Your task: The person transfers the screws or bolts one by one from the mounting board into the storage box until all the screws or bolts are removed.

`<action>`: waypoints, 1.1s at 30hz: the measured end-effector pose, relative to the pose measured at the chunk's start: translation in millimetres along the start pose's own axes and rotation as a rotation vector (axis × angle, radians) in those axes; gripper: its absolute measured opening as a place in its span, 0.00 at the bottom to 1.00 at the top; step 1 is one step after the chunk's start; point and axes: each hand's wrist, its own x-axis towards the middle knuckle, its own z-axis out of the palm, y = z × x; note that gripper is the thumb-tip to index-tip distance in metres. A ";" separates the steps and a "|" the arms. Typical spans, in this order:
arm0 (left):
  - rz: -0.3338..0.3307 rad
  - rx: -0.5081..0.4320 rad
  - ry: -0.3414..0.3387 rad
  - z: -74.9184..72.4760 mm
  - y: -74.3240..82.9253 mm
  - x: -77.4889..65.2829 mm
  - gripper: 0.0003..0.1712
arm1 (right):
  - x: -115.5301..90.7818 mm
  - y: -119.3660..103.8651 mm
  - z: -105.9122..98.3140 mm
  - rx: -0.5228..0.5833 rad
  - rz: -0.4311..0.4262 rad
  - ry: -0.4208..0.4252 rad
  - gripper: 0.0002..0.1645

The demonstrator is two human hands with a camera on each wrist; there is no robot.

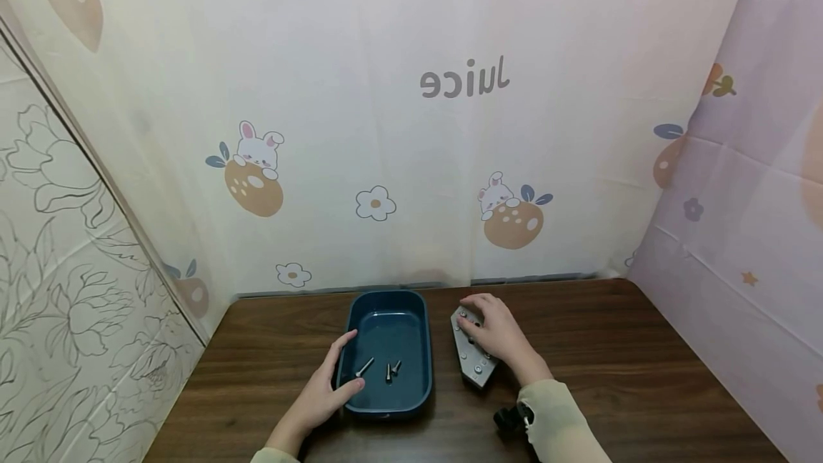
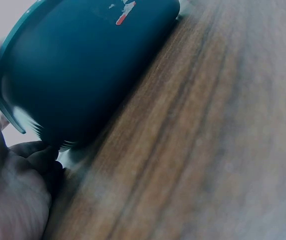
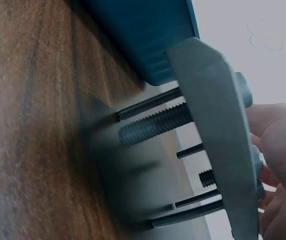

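Note:
A dark blue tray (image 1: 421, 349) stands on the table with several loose metal bolts (image 1: 388, 372) lying in it. My left hand (image 1: 321, 388) grips its left side, thumb over the rim; the left wrist view shows curled fingers low against the tray's outer wall (image 2: 78, 75). To the right, a grey metal plate (image 1: 472, 363) carries several bolts, their threaded shanks (image 3: 157, 122) pointing down towards the table in the right wrist view. Bent over its far end, my right hand (image 1: 498, 331) has thumb and fingers around a bolt head, partly hidden by the hand.
A black strapped device (image 1: 511, 418) is at the right wrist, near the table. The brown wooden tabletop (image 1: 611, 349) extends on both sides. Printed curtains (image 1: 386, 127) enclose the back and sides.

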 end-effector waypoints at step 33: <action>-0.014 0.017 0.013 1.1 1.2 -0.1 0.46 | 1.9 2.4 7.7 -0.006 0.042 0.002 0.13</action>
